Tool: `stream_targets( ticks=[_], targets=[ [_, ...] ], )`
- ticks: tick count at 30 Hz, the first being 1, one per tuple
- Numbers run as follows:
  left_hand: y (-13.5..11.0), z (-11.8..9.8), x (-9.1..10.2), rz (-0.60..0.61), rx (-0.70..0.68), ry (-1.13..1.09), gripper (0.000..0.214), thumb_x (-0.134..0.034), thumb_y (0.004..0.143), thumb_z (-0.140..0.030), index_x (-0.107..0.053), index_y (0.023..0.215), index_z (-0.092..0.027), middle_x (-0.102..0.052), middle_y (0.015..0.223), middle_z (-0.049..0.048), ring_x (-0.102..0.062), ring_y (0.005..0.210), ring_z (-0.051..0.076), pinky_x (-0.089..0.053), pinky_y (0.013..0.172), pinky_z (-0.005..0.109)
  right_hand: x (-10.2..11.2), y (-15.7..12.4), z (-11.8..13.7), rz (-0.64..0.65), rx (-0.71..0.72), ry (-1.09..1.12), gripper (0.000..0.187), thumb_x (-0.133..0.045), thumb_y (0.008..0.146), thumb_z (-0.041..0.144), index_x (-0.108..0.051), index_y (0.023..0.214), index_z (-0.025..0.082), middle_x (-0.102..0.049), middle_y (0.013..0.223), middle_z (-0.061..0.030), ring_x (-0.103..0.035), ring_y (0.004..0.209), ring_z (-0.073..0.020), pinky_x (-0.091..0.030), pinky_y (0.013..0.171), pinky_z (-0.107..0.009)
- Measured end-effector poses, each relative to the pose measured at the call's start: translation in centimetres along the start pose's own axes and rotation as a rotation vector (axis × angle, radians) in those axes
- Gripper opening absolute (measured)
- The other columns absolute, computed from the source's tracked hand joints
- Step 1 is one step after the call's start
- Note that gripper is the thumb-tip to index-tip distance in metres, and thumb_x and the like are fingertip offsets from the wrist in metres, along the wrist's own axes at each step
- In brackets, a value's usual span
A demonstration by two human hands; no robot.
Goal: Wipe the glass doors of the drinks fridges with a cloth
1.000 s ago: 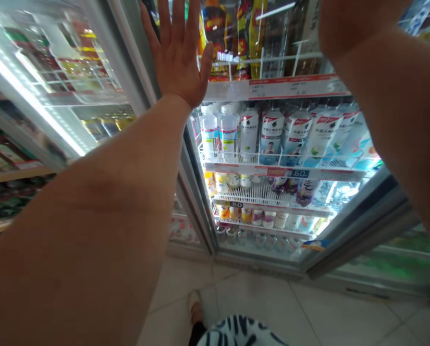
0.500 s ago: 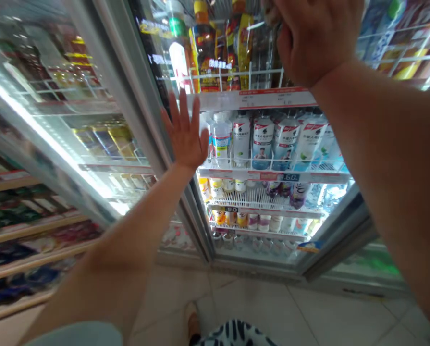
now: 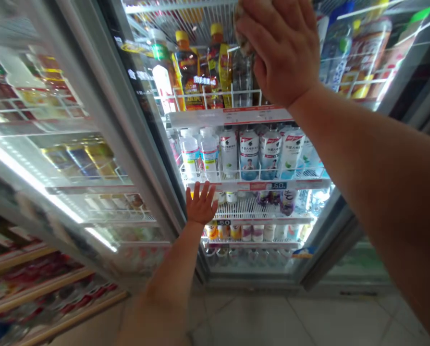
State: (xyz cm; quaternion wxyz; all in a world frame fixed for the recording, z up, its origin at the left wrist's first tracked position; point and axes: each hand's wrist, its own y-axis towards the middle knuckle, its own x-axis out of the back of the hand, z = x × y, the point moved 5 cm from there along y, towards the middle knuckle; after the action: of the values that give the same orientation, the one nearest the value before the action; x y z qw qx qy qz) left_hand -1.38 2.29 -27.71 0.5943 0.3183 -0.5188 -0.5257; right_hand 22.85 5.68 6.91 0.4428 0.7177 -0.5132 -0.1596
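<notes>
A lit drinks cooler with a glass door (image 3: 142,91) fills the view ahead of me. My right hand (image 3: 285,48) is raised at the upper middle, its fingers pressed over a crumpled greyish-brown cloth (image 3: 244,33) that seems to lie against the glass. Most of the cloth is hidden under the fingers. Lower and to the left, my left hand (image 3: 201,205) has its fingers spread, near the door's left frame and in front of the lower shelves. It holds nothing, and whether its palm touches the glass I cannot tell.
Behind the glass stand dark bottles with yellow caps (image 3: 189,72) above and white-labelled bottles (image 3: 249,154) below. Another cooler door (image 3: 74,125) is at the left, with wooden-edged shelves (image 3: 52,283) lower down. Pale floor tiles (image 3: 251,317) lie below.
My left hand has moved down the door, from beside the bottle row to the shelf below it. My right hand, with the cloth, appears lower and further left. The view has tilted upward.
</notes>
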Motion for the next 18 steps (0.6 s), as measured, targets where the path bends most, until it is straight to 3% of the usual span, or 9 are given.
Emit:
stream_targets(
  ticks=[6,10,15,18],
  targets=[
    [0.5,-0.7,0.9,-0.051,-0.039,0.022,0.057,-0.048,0.102,-0.032,-0.041,0.156,-0.018,-0.053,0.149,0.0130,-0.013,0.155,0.027,-0.005,0.129,0.052,0.4,0.1,0.5,0.037,-0.063,-0.025,0.051,-0.025,0.106,0.033,-0.039,0.154,0.027,-0.028,0.164,0.0090,-0.029,0.150,-0.0246,-0.028,0.126,-0.053],
    [0.3,-0.4,0.5,-0.024,-0.037,0.028,0.055,-0.049,0.102,-0.034,-0.044,0.155,-0.020,-0.053,0.149,0.0124,-0.016,0.154,0.028,-0.003,0.128,0.054,0.4,-0.1,0.5,0.065,-0.094,-0.056,0.052,-0.023,0.106,0.032,-0.035,0.157,0.031,-0.024,0.164,0.0134,-0.024,0.152,-0.0197,-0.026,0.128,-0.048],
    [0.3,-0.1,0.6,0.014,-0.031,0.044,0.054,-0.049,0.102,-0.034,-0.044,0.155,-0.022,-0.050,0.152,0.0125,-0.015,0.155,0.029,-0.003,0.128,0.057,0.1,-0.2,0.3,0.020,-0.066,-0.068,0.054,-0.015,0.106,0.035,-0.037,0.155,0.029,-0.025,0.164,0.0135,-0.026,0.151,-0.0202,-0.028,0.127,-0.048],
    [0.2,-2.0,1.3,0.020,-0.087,0.025,0.058,-0.051,0.100,-0.024,-0.040,0.156,-0.014,-0.042,0.156,0.0180,-0.011,0.155,0.033,-0.003,0.126,0.062,-0.2,-0.2,0.2,0.033,-0.083,-0.106,0.057,-0.009,0.105,0.039,-0.033,0.156,0.034,-0.022,0.164,0.0168,-0.025,0.151,-0.0181,-0.026,0.128,-0.045]
  ],
)
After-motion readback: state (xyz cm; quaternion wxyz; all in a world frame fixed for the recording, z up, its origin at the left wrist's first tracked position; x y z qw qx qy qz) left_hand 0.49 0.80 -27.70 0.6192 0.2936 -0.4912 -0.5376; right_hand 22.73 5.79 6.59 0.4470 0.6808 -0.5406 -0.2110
